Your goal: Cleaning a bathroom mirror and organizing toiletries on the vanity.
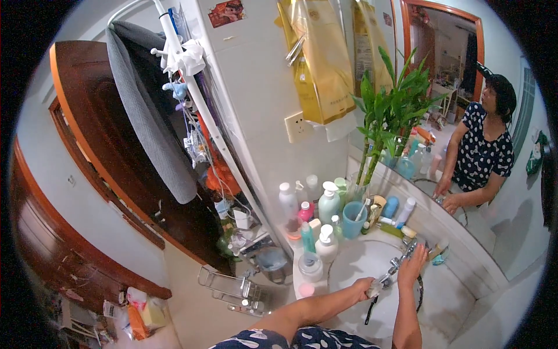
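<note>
Starting at left, pump bottles [326, 247] and a blue cup [351, 224] beside the basin [354, 259], apart from both hands. Next, over the basin, left hand [363, 288], fingers curled and apparently closed on a clear piece [376, 289] at the near end of the chrome faucet [397, 262]; cannot tell whether separate or part of the fixture. Then the faucet, slanting between both hands. At its far end, right hand [411, 269], fingers outstretched along the metal; cannot tell firm grasp from light touch. Farther right, a teal dish [440, 257], untouched. Judging by both hands at the faucet, work under way: contact made at either end, letting go not yet done, nothing visibly finished, remaining amount impossible to tell.
</note>
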Motion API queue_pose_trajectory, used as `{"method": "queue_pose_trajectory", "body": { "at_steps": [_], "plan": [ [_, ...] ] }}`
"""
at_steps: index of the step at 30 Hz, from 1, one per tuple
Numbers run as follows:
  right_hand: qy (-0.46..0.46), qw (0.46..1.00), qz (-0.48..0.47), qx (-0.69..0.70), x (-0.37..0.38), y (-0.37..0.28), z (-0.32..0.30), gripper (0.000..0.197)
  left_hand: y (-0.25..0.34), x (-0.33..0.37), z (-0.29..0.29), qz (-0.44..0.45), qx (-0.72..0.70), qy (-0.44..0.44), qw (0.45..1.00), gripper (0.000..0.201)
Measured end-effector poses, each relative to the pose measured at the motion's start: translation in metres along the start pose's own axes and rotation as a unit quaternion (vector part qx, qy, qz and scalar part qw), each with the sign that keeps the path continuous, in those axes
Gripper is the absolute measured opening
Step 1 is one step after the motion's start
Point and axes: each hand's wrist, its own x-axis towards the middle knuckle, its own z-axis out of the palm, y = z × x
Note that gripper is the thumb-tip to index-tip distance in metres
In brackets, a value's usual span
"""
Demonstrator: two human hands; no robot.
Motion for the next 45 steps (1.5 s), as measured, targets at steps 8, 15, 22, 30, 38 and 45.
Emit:
{"method": "queue_pose_trajectory", "body": {
  "at_steps": [8,15,22,30,38,45],
  "plan": [
    [-0.019,0.999,-0.011,-0.032,-0.023,0.009,0.001,0.063,-0.003,-0.021,0.014,0.073,0.088,0.029,0.993,0.026],
    [0.005,0.995,-0.018,0.098,-0.053,-0.014,-0.021,0.054,0.013,-0.043,0.026,0.032,-0.059,0.009,0.998,0.029],
    [-0.115,0.966,-0.022,0.229,-0.122,-0.043,-0.04,0.029,0.022,-0.075,0.049,0.072,0.001,0.072,0.995,0.041],
    [-0.088,0.969,-0.062,0.222,-0.118,-0.053,-0.043,0.014,0.017,-0.072,0.035,0.038,0.048,-0.024,0.998,0.029],
    [-0.099,0.974,-0.098,0.179,-0.109,-0.074,-0.05,0.009,0.021,-0.109,0.057,0.033,0.115,-0.01,0.993,0.028],
    [-0.049,0.976,-0.093,0.19,-0.112,-0.089,-0.065,0.019,0.025,-0.126,0.076,0.111,0.097,0.093,0.985,0.035]
  ]
}}
